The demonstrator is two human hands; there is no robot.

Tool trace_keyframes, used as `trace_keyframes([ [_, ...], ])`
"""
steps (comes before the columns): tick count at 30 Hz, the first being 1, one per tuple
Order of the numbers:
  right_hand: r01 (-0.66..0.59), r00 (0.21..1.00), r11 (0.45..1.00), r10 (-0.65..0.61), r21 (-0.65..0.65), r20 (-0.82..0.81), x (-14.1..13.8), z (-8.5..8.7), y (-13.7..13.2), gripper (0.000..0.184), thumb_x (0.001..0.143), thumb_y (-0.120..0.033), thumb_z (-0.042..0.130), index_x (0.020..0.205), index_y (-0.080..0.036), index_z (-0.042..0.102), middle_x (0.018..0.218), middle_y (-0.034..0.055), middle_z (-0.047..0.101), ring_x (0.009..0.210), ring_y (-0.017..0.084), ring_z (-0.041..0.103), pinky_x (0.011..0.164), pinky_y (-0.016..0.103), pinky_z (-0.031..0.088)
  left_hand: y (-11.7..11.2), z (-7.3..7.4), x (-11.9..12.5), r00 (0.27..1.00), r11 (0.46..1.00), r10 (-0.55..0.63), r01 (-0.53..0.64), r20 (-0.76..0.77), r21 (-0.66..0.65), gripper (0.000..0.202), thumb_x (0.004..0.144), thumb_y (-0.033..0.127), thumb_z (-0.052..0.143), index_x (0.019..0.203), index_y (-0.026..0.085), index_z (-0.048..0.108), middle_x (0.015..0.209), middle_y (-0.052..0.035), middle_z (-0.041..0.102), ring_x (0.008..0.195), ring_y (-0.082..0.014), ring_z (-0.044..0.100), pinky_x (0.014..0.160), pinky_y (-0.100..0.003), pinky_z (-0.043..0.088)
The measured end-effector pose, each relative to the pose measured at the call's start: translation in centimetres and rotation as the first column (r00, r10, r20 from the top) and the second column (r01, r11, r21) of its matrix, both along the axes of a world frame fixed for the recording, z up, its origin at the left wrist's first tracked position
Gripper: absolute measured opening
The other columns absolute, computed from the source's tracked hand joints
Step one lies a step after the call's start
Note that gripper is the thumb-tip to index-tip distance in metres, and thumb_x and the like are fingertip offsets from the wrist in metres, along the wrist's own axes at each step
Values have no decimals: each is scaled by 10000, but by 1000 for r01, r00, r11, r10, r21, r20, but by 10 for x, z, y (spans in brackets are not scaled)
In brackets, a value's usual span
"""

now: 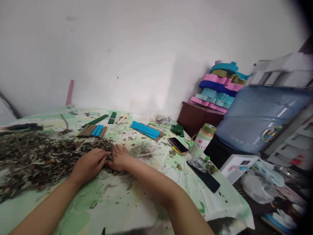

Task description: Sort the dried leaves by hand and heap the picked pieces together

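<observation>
A wide heap of dried leaves [49, 160], brown and grey-white, covers the left side of the table. At its right end my left hand [89, 164] lies palm down on the leaves, fingers stretched out toward the right. My right hand [120, 158] rests against the same end, fingers spread and pointing away from me. Both hands nearly meet, with leaf bits between and under them. Just beyond the heap sits a row of brown and blue rolls [92, 130]. Dark crumbs [141, 150] are scattered to the right of my right hand.
Behind lie green strips [95, 120] and a blue sheet on cardboard [145, 130]. To the right are a phone [178, 145], a jar with a lid [202, 140] and a black flat object [204, 176]. A large water jug [259, 117] stands beyond the table's right edge.
</observation>
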State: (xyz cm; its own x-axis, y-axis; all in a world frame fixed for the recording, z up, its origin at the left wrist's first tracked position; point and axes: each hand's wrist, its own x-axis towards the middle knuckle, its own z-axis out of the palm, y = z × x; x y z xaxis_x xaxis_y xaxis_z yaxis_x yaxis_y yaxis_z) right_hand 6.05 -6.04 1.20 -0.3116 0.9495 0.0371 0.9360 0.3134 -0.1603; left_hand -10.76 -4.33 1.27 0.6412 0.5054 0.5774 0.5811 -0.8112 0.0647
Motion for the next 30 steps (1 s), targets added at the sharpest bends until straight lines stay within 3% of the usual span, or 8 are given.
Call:
trace_keyframes([
  [3, -21, 999, 998, 24, 66, -39, -5, 7, -3, 843, 829, -608, 387, 1409, -21, 218, 1491, 201, 180, 1397, 287, 93, 1126, 495, 115, -1, 4, -2, 1000, 1000, 14, -14, 16, 18, 299, 890, 281, 362, 957, 159, 627, 946, -106, 660, 926, -247, 598, 827, -370, 473],
  [8, -32, 998, 996, 37, 86, -53, 52, 22, -59, 843, 857, -636, 285, 1442, -49, 132, 1509, 174, 122, 1405, 262, 38, 1130, 475, 63, -10, 6, 3, 998, 1000, 2, -2, 69, -2, 320, 920, 325, 344, 1050, 181, 599, 1024, -102, 650, 993, -245, 585, 888, -373, 448],
  [11, -200, 980, 980, 200, 11, 16, 96, 24, -99, 806, 867, -613, 312, 1455, -101, 109, 1517, 132, 112, 1407, 235, 44, 1134, 435, 58, -29, 4, 15, 976, 972, -216, 216, 12, -96, 412, 911, 385, 389, 1265, 196, 482, 1254, -93, 564, 1157, -241, 508, 987, -362, 397],
  [13, -285, 956, 956, 289, -62, 49, 121, 24, -118, 760, 876, -597, 314, 1458, -149, 120, 1519, 97, 130, 1405, 210, 84, 1134, 406, 66, -46, 4, 24, 895, 885, -437, 410, -87, -221, 553, 885, 456, 434, 1379, 222, 350, 1394, -67, 441, 1251, -236, 430, 1036, -340, 359],
  [16, -124, 984, 987, 136, -102, 114, 149, 24, -128, 744, 886, -595, 273, 1455, -135, 140, 1510, 112, 162, 1401, 227, 110, 1125, 437, 56, -65, 6, 35, 786, 779, -587, 483, -193, -399, 624, 873, 524, 429, 1420, 264, 280, 1448, -36, 362, 1294, -243, 381, 1071, -350, 313],
  [21, 85, 989, 995, -78, -55, 127, 164, 19, -125, 732, 892, -599, 212, 1458, -145, 123, 1519, 85, 124, 1405, 229, 85, 1122, 446, 74, -68, 5, 40, 861, 844, -445, 312, -247, -436, 489, 935, 485, 269, 1366, 292, 398, 1429, -9, 388, 1298, -235, 380, 1077, -384, 292],
  [26, 235, 969, 972, -235, 6, 79, 158, 2, -126, 731, 902, -581, 174, 1454, -103, 140, 1514, 118, 125, 1405, 229, 89, 1120, 446, 76, -53, -13, 40, 963, 936, -185, 112, -195, -332, 514, 935, 456, 259, 1288, 183, 515, 1379, -74, 455, 1286, -244, 399, 1088, -415, 272],
  [30, 360, 933, 930, -361, 69, 0, 154, -3, -129, 707, 915, -545, 193, 1446, -80, 164, 1515, 122, 127, 1406, 220, 82, 1122, 424, 92, -45, -21, 38, 990, 981, 6, -33, -139, -189, 524, 925, 446, 286, 1247, 127, 551, 1348, -123, 486, 1289, -268, 391, 1083, -457, 267],
])
